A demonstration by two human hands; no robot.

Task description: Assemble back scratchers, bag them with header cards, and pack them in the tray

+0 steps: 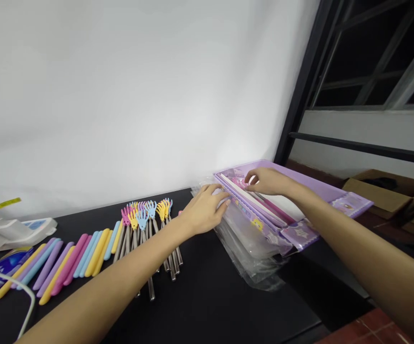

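Note:
My right hand (pixel 269 180) reaches into a purple cardboard box (pixel 314 184), its thumb and fingers pinched around a back scratcher (pixel 240 183) with a pink hand-shaped head, a metal rod and a pink handle. White strips lie beside it in the box. Close to the box's near left edge is my left hand (pixel 205 210), fingers loosely bent and apart with nothing visible in them. Clear plastic bags (pixel 240 246) are stacked under the box's edge. Left of them lie several back scratcher heads on metal rods (pixel 151 209) in pink, yellow, blue and purple.
Loose coloured handles (pixel 69 258) lie in a row at the left of the black table (pixel 207 306). Beyond them are a white device (pixel 31 231), a blue packet (pixel 2 272) and a white cable (pixel 9 278). Cardboard boxes (pixel 382 191) stand at the right, behind a black frame.

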